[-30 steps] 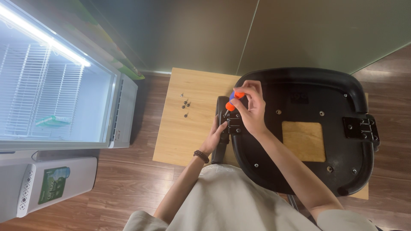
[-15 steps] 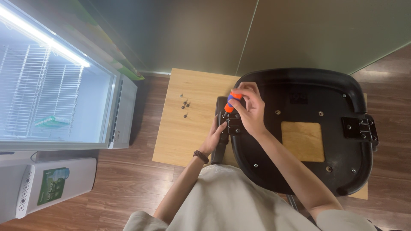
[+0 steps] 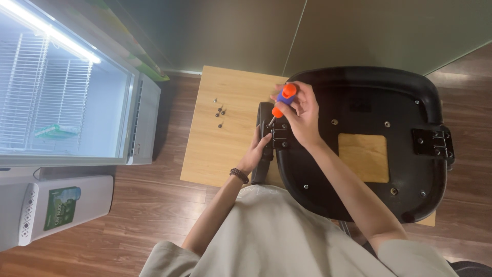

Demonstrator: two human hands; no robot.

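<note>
Here your right hand (image 3: 302, 115) is closed around an orange-and-blue screwdriver (image 3: 282, 100), its tip angled down to the black bracket (image 3: 279, 138) at the near-left edge of the upturned black chair seat (image 3: 369, 102), which lies underside-up on the small wooden table (image 3: 225, 138) so its fittings face you. Your left hand (image 3: 259, 149) grips the black armrest piece (image 3: 264, 115) beside that bracket, seemingly to steady it. A few loose screws (image 3: 220, 113) sit on the table, well apart from your hands. At left stands a lit glass-door cooler (image 3: 66, 102), and below it a white appliance (image 3: 66, 208) bearing a green rectangular label (image 3: 60, 208).
</note>
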